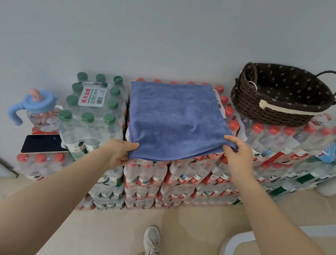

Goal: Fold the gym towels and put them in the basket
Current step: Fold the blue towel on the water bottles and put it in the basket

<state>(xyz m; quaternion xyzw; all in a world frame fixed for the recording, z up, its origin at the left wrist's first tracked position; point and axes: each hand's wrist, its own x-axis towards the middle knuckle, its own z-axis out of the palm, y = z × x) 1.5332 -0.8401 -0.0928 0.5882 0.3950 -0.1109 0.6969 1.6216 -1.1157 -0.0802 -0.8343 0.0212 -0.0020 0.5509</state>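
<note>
Blue microfibre square towel [174, 119] lies flat on stacked shrink-wrapped red-capped water bottle packs [177, 175]. Left hand [120, 153] pinches its near-left corner, right hand [237, 152] pinches near-right corner. Dark brown woven basket with floral liner [279, 99] sits at back right, apart from towel.

The towel [176, 121] lies flat at the centre on stacked bottle packs [177, 178]. The basket [278, 97] sits at two o'clock on neighbouring packs, against the wall. At nine o'clock stand another bottle pack [95, 107], a handled cup [37, 108] and a phone [43, 143]. The left hand [119, 153] pinches the towel's near-left corner, the right hand [238, 153] its near-right corner.
</note>
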